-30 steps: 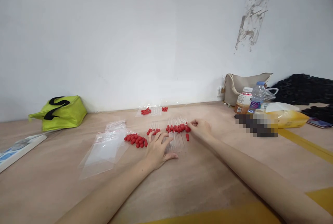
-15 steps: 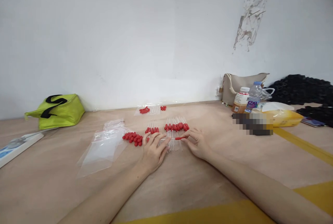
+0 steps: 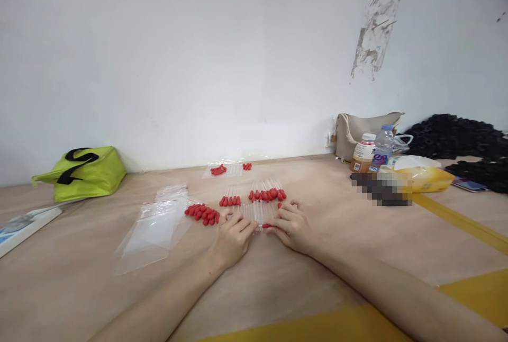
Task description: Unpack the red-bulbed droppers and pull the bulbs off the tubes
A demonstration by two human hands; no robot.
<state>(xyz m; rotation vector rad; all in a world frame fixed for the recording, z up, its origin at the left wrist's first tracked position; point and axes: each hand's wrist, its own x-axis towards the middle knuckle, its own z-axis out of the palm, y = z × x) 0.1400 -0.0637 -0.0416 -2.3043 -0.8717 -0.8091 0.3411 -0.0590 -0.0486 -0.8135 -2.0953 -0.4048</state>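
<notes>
My right hand (image 3: 292,229) is closed, pinching a red rubber bulb (image 3: 265,226) that points left. My left hand (image 3: 235,233) is closed opposite it, with the tip of a clear glass dropper tube (image 3: 260,226) between its fingers, meeting the bulb. A row of clear glass tubes (image 3: 256,209) lies just behind both hands. Past these lie red-bulbed droppers (image 3: 268,194), with a smaller group of droppers (image 3: 230,200) to their left. Loose red rubber bulbs (image 3: 201,213) are heaped beside my left hand, which partly hides one.
Clear zip bags (image 3: 153,231) lie on the left. A bag with red bulbs and tubes (image 3: 218,170) sits by the wall. A yellow-green pouch (image 3: 87,172) and power strip (image 3: 27,228) are far left; bottles (image 3: 363,152), a tissue pack (image 3: 428,180) and a grey bag (image 3: 341,135) stand right.
Both hands have come nearer my body, with the bulb and tube drawn together toward me. My fingers have curled in more, leaving the row of glass tubes more exposed.
</notes>
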